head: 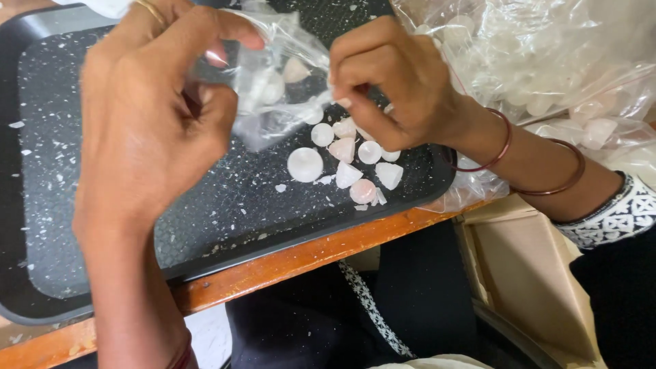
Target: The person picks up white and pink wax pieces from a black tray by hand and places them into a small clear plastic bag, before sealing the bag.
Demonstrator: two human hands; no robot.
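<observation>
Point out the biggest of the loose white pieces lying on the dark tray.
The round dome-shaped piece at the left edge of the cluster: wider than every other piece, and it lies slightly apart from them.

The dark tray (82, 225) lies bare at left and front. White pieces (345, 164) crowd its right part, and clear bags (547, 61) block the right side.

Orange-brown wooden table edge (307, 256), cardboard box (526, 273) beside it, soft daylight

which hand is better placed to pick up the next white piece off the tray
Probably the right hand. It grips the edge of the small clear bag just above the cluster of white pieces on the dark tray. The left hand pinches the bag's other side, farther from them.
</observation>
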